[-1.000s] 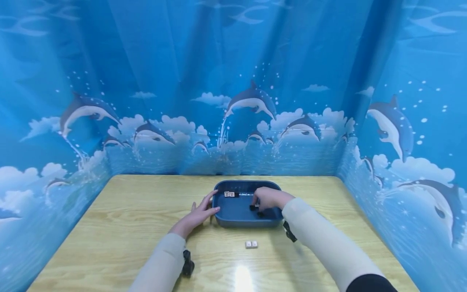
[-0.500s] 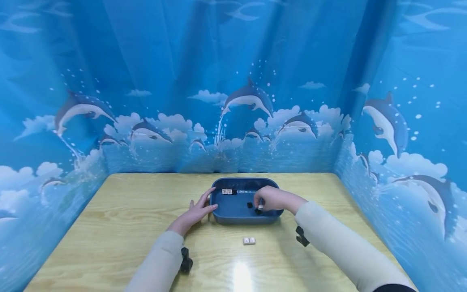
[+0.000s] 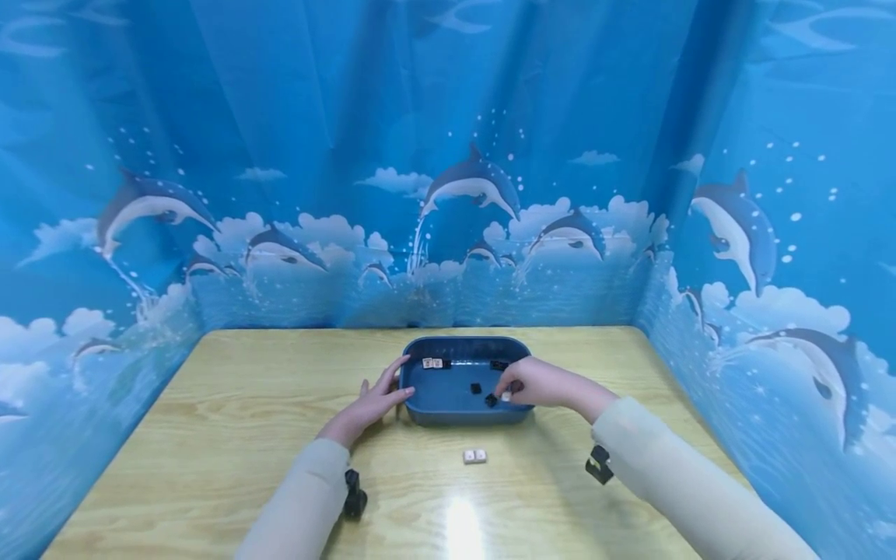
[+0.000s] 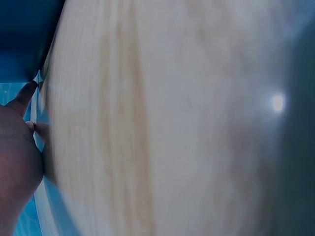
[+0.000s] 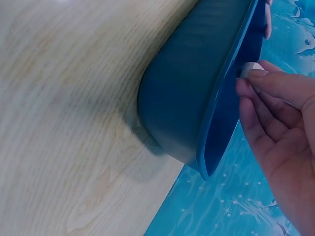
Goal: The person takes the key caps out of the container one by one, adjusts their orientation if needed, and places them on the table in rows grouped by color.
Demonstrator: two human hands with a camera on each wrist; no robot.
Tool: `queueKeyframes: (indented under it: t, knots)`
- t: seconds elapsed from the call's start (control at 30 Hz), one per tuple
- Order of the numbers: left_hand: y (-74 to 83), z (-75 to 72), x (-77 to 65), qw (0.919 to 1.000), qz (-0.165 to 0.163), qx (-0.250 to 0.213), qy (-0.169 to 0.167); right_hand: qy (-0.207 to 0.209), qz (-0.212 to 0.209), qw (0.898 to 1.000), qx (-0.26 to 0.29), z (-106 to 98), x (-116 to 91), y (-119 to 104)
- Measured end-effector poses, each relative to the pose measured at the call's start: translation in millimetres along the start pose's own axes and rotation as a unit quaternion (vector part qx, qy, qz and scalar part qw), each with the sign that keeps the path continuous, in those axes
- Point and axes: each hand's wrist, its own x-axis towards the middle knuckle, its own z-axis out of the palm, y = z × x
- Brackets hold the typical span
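A blue rectangular tub (image 3: 448,418) sits on the table. My left hand (image 3: 371,404) rests at its left end, fingers extended, thumb and fingertips touching the rim. Inside the tub's right part, my right hand (image 3: 542,383) pinches a small white block (image 5: 251,69), keycap-like, between thumb and fingers. Near those fingertips, a black block (image 3: 491,400) lies on the tub floor, with another black block (image 3: 476,388) to its left. Two white marked blocks (image 3: 432,363) stand side by side at the back left, beside a dark piece. More dark pieces (image 3: 498,365) lie behind my right hand.
On the wooden table (image 3: 280,404), two white blocks (image 3: 474,456) lie side by side in front of the tub. A blue dolphin-print curtain (image 3: 336,194) hangs behind the table and along both sides.
My right hand has shifted rightward inside the tub, uncovering the black blocks, and the white block now shows in its fingers. My left hand stays on the tub; the view shifts slightly.
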Motion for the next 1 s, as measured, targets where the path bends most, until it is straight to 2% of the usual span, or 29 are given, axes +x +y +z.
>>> queueKeyframes:
  t: [0.43,0.77,1.0]
  knots:
    - [-0.3,0.3,0.1,1.0,-0.001,-0.005,0.002,0.028,-0.027,0.998,0.056,21,-26,-9]
    - [-0.1,-0.9,1.3,0.9999,0.006,0.008,0.004,0.034,-0.045,0.995,0.086,45,-34,-14]
    - [0.3,0.1,1.9,1.0,-0.009,0.002,0.0,0.038,-0.049,0.99,0.125,65,-37,-11]
